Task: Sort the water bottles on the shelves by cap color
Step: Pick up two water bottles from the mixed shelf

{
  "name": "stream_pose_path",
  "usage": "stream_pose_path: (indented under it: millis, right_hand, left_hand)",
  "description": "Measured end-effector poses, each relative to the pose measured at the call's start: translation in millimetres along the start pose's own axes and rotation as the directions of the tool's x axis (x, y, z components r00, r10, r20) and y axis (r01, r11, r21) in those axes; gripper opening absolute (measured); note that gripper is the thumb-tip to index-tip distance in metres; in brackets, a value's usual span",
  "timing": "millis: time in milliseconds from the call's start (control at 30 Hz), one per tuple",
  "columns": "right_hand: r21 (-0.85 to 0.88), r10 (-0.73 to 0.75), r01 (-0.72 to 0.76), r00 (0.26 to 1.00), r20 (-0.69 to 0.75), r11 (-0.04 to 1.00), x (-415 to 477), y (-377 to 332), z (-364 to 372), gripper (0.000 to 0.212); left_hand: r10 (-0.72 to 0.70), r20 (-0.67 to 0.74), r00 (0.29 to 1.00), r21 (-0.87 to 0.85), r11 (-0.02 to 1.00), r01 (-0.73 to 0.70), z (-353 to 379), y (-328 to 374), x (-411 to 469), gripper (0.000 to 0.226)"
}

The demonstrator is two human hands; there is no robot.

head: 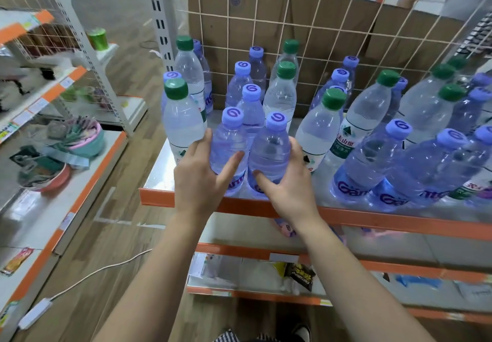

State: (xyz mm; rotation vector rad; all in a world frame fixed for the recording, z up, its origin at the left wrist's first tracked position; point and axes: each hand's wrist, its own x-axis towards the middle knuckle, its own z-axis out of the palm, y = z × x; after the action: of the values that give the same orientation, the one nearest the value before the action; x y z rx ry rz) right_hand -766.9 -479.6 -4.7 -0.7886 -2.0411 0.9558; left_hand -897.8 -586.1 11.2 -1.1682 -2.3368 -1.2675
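Nothing fancy here: we've got the left purple-cap bottle (228, 146) and the right purple-cap bottle (270, 150) side by side at the front edge of the shelf (372, 216), middle of the frame. Both are clear with a purple tint and have lilac caps with a swirl logo. Our left hand (198, 179) wraps round the first, thumb across its front, and our right hand (286, 189) grips the second. Both stand upright, long axis vertical, caps pointing up. Around them the green-cap bottles (183, 123) stand upright too.
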Motion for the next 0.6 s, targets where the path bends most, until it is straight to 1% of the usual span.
stream_pose_path:
  millis: [67,167,267,333,400,467,533,600]
  right_hand:
    - [-0.015,-0.013,0.014,1.0,0.015,1.0,2,-3,-3,0.08]
    - [-0.045,-0.007,0.008,1.0,0.021,0.999,0,-5,-5,0.088]
    - [-0.101,-0.034,0.03,0.999,-0.036,0.994,-6,-7,-7,0.091]
    - [-0.111,-0.051,0.045,0.998,-0.048,0.993,-8,-8,-9,0.087]
    - [-0.111,-0.078,0.07,0.995,-0.068,0.991,-12,-9,-12,0.081]
    - [-0.117,-0.118,0.106,0.987,-0.105,0.987,-15,-8,-17,0.071]
    - [-0.115,-0.139,0.123,0.98,-0.145,0.986,-19,-5,-22,0.054]
    - [-0.099,-0.133,0.114,0.967,-0.215,0.989,-23,0,-28,0.035]
  left_hand:
    - [0.012,-0.011,1.0,0.002,1.0,-0.012,0,0,-1,0.069]
    - [0.027,-0.045,0.999,-0.002,1.0,-0.028,2,0,-5,0.07]
    - [0.039,-0.093,0.995,0.006,0.999,-0.038,2,-1,-6,0.067]
    - [0.033,-0.111,0.993,0.003,0.999,-0.033,2,-3,-6,0.064]
    - [0.018,-0.118,0.993,0.012,1.0,-0.016,0,-3,-5,0.062]
    - [-0.002,-0.117,0.993,0.046,0.999,0.007,-1,-2,-5,0.062]
    - [-0.001,-0.123,0.992,0.061,0.998,0.009,-4,-1,-7,0.061]
    - [0.016,-0.126,0.992,0.04,0.999,-0.011,-7,-2,-9,0.058]
